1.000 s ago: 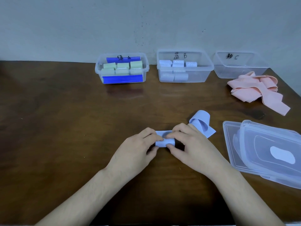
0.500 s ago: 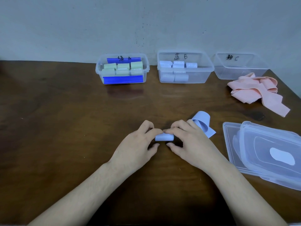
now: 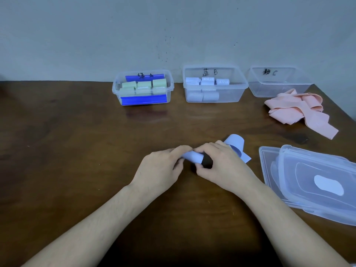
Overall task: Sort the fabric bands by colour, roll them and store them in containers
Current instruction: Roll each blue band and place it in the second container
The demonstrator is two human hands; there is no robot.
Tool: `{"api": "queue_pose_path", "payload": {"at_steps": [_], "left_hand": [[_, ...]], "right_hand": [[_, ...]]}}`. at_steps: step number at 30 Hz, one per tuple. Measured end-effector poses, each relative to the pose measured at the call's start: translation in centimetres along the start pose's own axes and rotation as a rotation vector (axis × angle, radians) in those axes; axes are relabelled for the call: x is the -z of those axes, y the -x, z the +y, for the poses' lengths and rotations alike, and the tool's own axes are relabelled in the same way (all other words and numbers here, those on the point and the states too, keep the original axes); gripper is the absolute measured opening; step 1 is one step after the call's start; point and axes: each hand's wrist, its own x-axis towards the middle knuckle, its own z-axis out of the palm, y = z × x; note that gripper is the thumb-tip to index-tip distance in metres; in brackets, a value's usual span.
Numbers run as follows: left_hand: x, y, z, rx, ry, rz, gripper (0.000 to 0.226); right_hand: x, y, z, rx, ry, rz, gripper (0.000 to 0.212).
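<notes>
At mid-table [image 3: 77, 151], the left hand [image 3: 159, 170] and right hand [image 3: 221, 168] are both pinching a blue band [image 3: 192, 157], its tail trailing right.

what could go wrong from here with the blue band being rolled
1. The blue roll is only pinched by the left hand and right hand; if the grip eases, it may spring loose.
2. Its loose tail curls up behind the right hand, so it may wind on crooked.
3. The stacked lids lie close beside the right arm, which may knock them.
</notes>
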Motion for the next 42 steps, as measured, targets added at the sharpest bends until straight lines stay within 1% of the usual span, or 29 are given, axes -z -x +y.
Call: {"api": "queue_pose_path", "payload": {"at_steps": [3,7,9,14,15,17,19,20,23,26,29,32,33,36,38,42], "left_hand": [[0.3,-0.4,0.8,0.14,0.304,-0.043,0.038],[0.8,-1.5,3.2,0.361,0.839,-0.122,0.021],[0.7,-2.1,4.3,0.392,0.926,-0.107,0.018],[0.0,-3.3,6.0,0.431,0.969,-0.073,0.026],[0.0,-3.6,6.4,0.428,0.988,-0.068,0.029],[-0.1,-4.2,7.2,0.39,1.018,-0.051,0.038],[-0.3,-4.9,7.9,0.361,1.056,-0.035,0.053],[-0.3,-5.3,8.3,0.364,1.067,-0.032,0.059],[-0.7,-6.6,9.4,0.41,1.054,-0.026,0.068],[-0.9,-7.6,10.4,0.454,1.099,0.002,0.061],[-1.0,-8.7,11.4,0.465,1.138,0.057,0.051],[-0.7,-10.1,11.7,0.509,1.198,0.098,0.047],[-0.6,-10.6,11.5,0.518,1.2,0.101,0.047],[-0.1,-12.3,10.6,0.523,1.128,0.099,0.045],[0.1,-13.6,9.4,0.529,1.064,0.126,0.041],[0.7,-16.4,7.2,0.486,0.944,0.107,0.033]], "right_hand": [[0.7,0.2,0.0,-0.071,-0.129,-0.019,0.028],[1.3,0.2,0.2,-0.118,-0.139,-0.058,0.037],[1.5,0.2,0.4,-0.114,-0.141,-0.048,0.038],[3.2,0.6,1.5,-0.129,-0.145,-0.012,0.039],[3.6,0.6,1.7,-0.118,-0.133,0.007,0.043],[4.4,0.5,2.4,-0.058,-0.083,0.041,0.057],[5.5,0.2,3.2,0.024,-0.019,0.033,0.074],[6.0,0.1,3.6,0.051,-0.002,0.014,0.077],[7.8,-0.4,4.5,0.082,0.041,-0.038,0.07],[8.8,-0.9,5.4,0.092,0.045,0.006,0.067],[9.5,-1.8,6.2,0.059,-0.017,0.081,0.069],[10.0,-2.7,6.8,0.061,-0.081,0.168,0.064],[10.2,-3.1,7.0,0.069,-0.094,0.172,0.063],[10.3,-4.5,8.2,0.109,-0.098,0.136,0.062],[10.3,-5.7,9.3,0.132,-0.083,0.133,0.057],[11.1,-8.3,11.3,0.135,0.087,0.117,0.042]]}}
